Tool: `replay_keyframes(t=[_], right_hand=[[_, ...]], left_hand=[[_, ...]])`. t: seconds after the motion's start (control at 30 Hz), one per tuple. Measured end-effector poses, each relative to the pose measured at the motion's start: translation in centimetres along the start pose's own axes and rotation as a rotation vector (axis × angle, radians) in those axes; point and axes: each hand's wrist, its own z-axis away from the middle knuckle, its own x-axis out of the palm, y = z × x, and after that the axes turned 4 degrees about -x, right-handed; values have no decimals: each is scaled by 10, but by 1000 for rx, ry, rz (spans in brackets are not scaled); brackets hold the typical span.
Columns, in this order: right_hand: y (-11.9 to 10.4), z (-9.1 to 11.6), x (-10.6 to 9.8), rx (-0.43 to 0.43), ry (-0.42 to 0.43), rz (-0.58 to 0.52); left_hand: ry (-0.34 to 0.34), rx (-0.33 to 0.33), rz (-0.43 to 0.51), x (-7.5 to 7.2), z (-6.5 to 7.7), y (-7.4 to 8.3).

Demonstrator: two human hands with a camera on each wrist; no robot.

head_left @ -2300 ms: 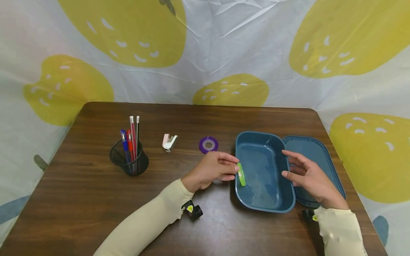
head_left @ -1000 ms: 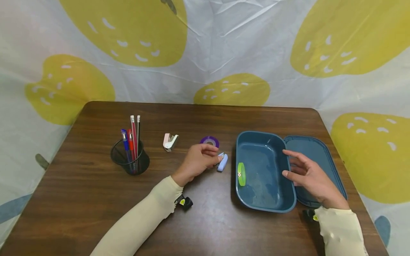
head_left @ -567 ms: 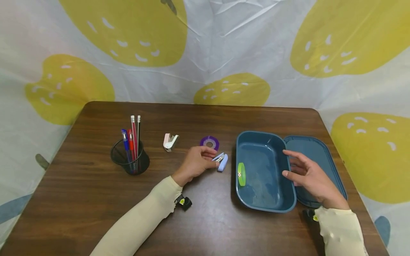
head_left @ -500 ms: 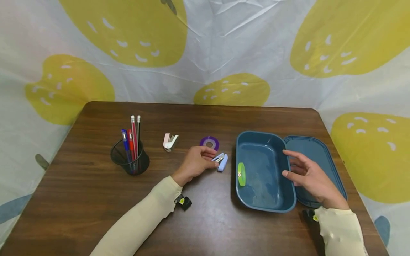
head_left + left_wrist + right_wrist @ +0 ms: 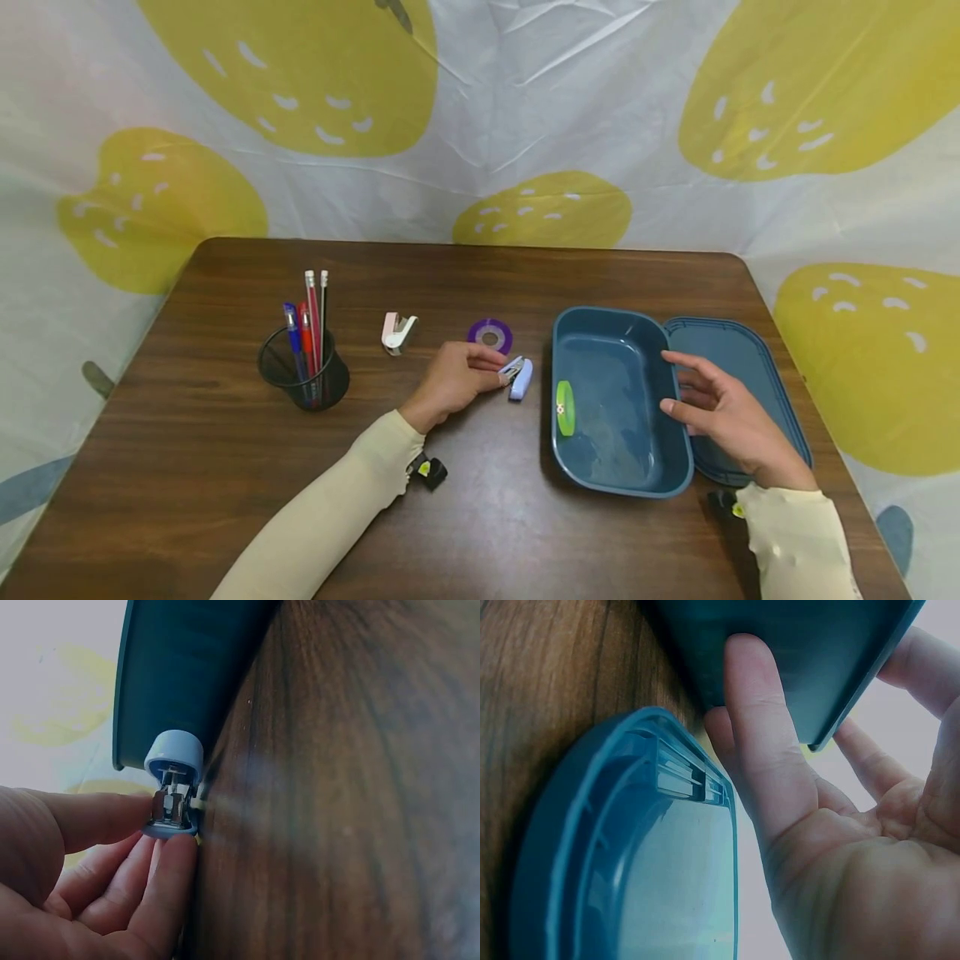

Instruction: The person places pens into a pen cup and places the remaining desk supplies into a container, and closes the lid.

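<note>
My left hand pinches one arm of a light-blue mini stapler on the table, just left of the box. The left wrist view shows the thumb and fingertips at the lower arm of the stapler, its metal inside exposed between spread arms. My right hand holds the right side of a blue plastic box, the thumb at the rim and fingers along the outer wall, as the right wrist view of the box shows. A bright green flat piece with a small white mark lies inside against the left wall.
The blue lid lies right of the box, partly beneath my right hand. Behind my left hand is a purple tape roll. Farther left are a white-and-pink mini stapler and a black mesh cup of pens and pencils.
My left hand has let go of the green piece inside the box, moved left and taken hold of the light-blue stapler. The stapler's arms show spread. My right hand has stayed put.
</note>
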Motion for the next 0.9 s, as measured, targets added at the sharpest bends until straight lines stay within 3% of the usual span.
replay_keyframes(t=[0.23,0.43,0.73,0.9], right_hand=[[0,0,1,9,-1,2],[0,0,0,4,-6,-6],[-1,1,-1,-12,-11,-20],[-1,1,1,-6,-5,-5]], left_hand=[[38,11,-36,2,1,0],[61,42,-150,6,0,2],[-10,49,-168,10,4,3],[-18,59,-196,14,5,3]])
